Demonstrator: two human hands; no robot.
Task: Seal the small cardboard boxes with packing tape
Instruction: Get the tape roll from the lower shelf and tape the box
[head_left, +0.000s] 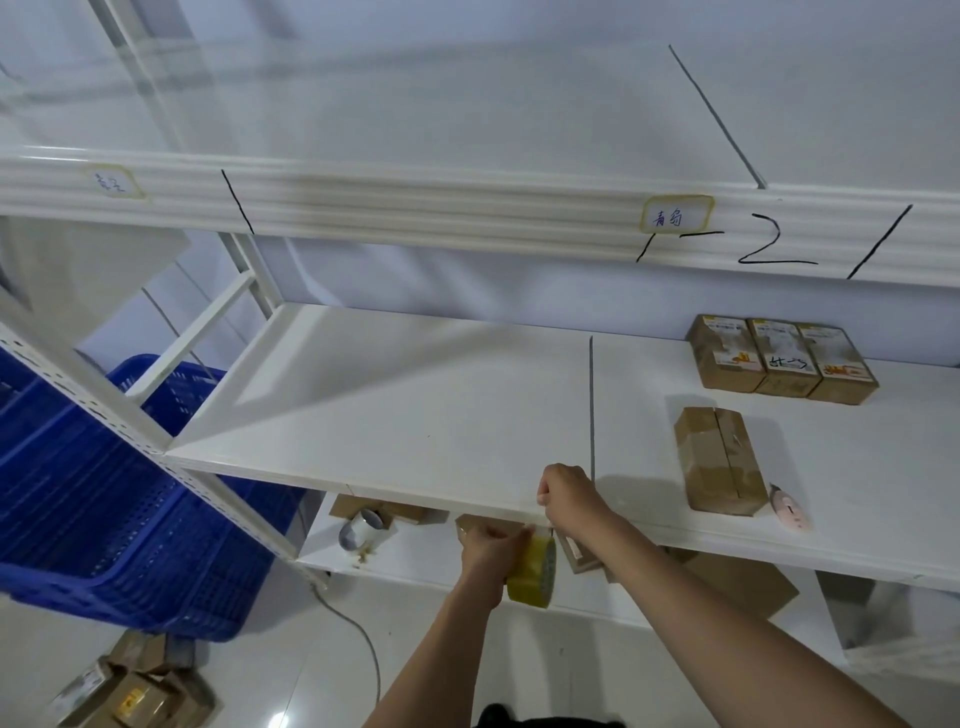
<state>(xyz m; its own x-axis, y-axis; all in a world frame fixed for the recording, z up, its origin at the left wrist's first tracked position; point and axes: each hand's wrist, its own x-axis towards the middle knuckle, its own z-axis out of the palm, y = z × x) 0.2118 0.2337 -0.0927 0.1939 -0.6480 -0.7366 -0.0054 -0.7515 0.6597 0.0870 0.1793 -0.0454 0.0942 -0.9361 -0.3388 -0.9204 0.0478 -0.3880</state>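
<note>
Left hand (491, 545) grips a yellowish packing tape roll (532, 571) just below the front edge of the white shelf (415, 415); right hand (566, 496) curled at that edge, pinching what looks like the tape's free end, though the strip is hard to make out. Unsealed cardboard box (719, 460) lies on the shelf to the right, pink box cutter (789, 512) just beside it. Three labelled boxes (782, 358) side by side behind. Blue crate (104, 499) at left
</note>
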